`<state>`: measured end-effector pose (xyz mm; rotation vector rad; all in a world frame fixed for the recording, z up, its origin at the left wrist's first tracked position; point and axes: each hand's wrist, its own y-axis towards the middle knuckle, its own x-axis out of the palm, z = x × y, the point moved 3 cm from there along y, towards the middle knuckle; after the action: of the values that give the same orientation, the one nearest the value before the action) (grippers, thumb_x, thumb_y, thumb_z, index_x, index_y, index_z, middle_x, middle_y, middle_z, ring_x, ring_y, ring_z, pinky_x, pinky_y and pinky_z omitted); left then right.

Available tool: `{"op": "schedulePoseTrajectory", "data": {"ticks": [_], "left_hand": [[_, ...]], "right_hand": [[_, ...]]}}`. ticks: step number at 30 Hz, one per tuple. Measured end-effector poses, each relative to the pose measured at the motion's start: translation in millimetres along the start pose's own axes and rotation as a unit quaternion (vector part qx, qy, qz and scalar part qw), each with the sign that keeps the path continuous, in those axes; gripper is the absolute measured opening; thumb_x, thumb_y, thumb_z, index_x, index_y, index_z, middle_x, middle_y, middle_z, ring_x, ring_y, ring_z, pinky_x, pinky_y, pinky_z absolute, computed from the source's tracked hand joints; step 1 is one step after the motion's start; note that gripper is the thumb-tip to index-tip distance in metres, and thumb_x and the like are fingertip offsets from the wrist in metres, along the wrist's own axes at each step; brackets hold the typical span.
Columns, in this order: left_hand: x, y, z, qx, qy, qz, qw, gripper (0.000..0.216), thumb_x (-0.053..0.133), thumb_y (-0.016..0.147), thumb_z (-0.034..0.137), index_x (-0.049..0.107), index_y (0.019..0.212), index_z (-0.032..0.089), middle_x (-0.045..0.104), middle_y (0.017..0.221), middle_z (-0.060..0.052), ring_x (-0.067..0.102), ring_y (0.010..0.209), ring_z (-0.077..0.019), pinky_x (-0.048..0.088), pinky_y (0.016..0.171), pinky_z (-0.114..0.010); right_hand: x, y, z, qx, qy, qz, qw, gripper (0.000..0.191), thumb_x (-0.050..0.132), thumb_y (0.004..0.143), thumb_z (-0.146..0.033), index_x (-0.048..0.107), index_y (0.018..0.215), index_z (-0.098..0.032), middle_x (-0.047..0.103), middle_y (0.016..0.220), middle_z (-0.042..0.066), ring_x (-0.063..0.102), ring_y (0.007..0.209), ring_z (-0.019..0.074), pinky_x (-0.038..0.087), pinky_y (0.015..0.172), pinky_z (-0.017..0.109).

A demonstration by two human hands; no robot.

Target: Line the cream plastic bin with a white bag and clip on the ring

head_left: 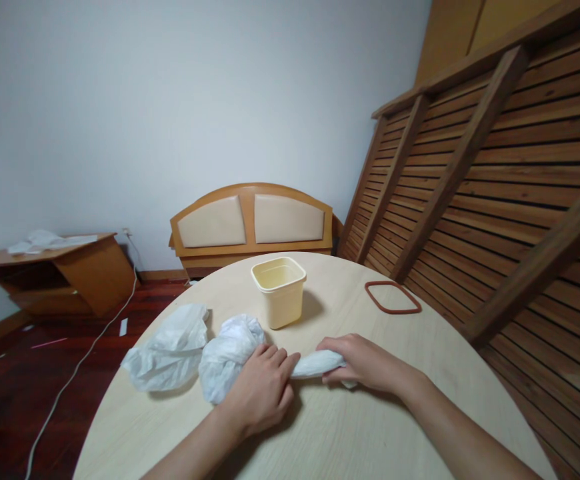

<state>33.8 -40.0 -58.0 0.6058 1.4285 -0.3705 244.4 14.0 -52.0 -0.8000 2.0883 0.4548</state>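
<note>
A white plastic bag (233,353) lies bunched up on the round table, and its gathered length runs rightward in a twisted strand between my hands. My left hand (266,387) is closed around the bag just right of its puffed part. Farther right, my right hand (357,360) grips the strand's other end, thumb and fingers wrapped about it. A second crumpled, see-through white plastic bag (170,348) rests to the left, apart from my hands. Behind the strand stands an upright cream-yellow plastic bin (283,307) with a square, rounded-corner mouth.
A reddish-brown rounded-square ring (400,311) lies at the right of the pale wooden table (355,433). Slatted wooden panels (470,200) lean beyond the table's right edge. A headboard (250,220) stands behind; a low cabinet (83,277) and a white cable (87,353) are at left.
</note>
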Motion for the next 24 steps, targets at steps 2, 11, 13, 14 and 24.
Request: {"op": "schedulePoseTrajectory", "data": {"ticks": [2, 11, 13, 14, 24], "left_hand": [[-2, 0, 0, 0.004, -0.004, 0.000, 1.000, 0.034, 0.053, 0.095, 0.027, 0.056, 0.128, 0.019, 0.067, 0.101, -0.007, 0.059, 0.095, -0.0261, 0.045, 0.091, -0.044], [0, 4, -10, 0.012, 0.046, 0.033, 0.998, 0.033, 0.044, 0.099, 0.010, 0.055, 0.129, 0.018, 0.072, 0.099, -0.006, 0.065, 0.097, -0.0230, 0.044, 0.101, -0.043], [-1, 4, -9, 0.014, 0.039, 0.044, 0.998, 0.032, 0.044, 0.101, 0.014, 0.054, 0.131, 0.017, 0.073, 0.098, -0.007, 0.067, 0.094, -0.0231, 0.046, 0.099, -0.043], [-3, 4, -8, 0.014, 0.036, 0.049, 0.998, 0.033, 0.045, 0.102, 0.019, 0.053, 0.133, 0.016, 0.073, 0.097, -0.007, 0.068, 0.093, -0.0238, 0.047, 0.097, -0.044], [-53, 34, -4, -0.066, 0.028, -0.039, 0.997, 0.026, 0.044, 0.098, 0.016, 0.067, 0.111, 0.017, 0.077, 0.091, -0.010, 0.074, 0.085, -0.0252, 0.053, 0.083, -0.038]], "right_hand": [[-1, 0, 4, 0.011, 0.049, 0.000, 0.999, 0.026, 0.078, 0.077, -0.033, 0.073, 0.099, -0.020, 0.073, 0.084, 0.002, 0.064, 0.074, 0.0179, 0.043, 0.065, 0.025], [-11, -2, 16, 0.037, 0.308, 0.009, 0.951, 0.046, 0.073, 0.080, -0.039, 0.072, 0.122, -0.019, 0.073, 0.111, 0.008, 0.064, 0.092, 0.0204, 0.048, 0.081, 0.032], [-13, -3, 21, 0.059, 0.345, 0.030, 0.936, 0.051, 0.074, 0.079, -0.046, 0.072, 0.121, -0.018, 0.073, 0.101, 0.008, 0.062, 0.081, 0.0176, 0.047, 0.072, 0.029], [-13, -2, 22, 0.066, 0.360, 0.043, 0.930, 0.052, 0.074, 0.078, -0.048, 0.072, 0.120, -0.017, 0.072, 0.095, 0.007, 0.060, 0.075, 0.0158, 0.045, 0.067, 0.028], [-37, 6, 20, 0.054, 0.322, 0.113, 0.938, 0.054, 0.061, 0.087, -0.056, 0.065, 0.124, -0.016, 0.071, 0.107, 0.009, 0.065, 0.091, 0.0215, 0.051, 0.081, 0.034]]}}
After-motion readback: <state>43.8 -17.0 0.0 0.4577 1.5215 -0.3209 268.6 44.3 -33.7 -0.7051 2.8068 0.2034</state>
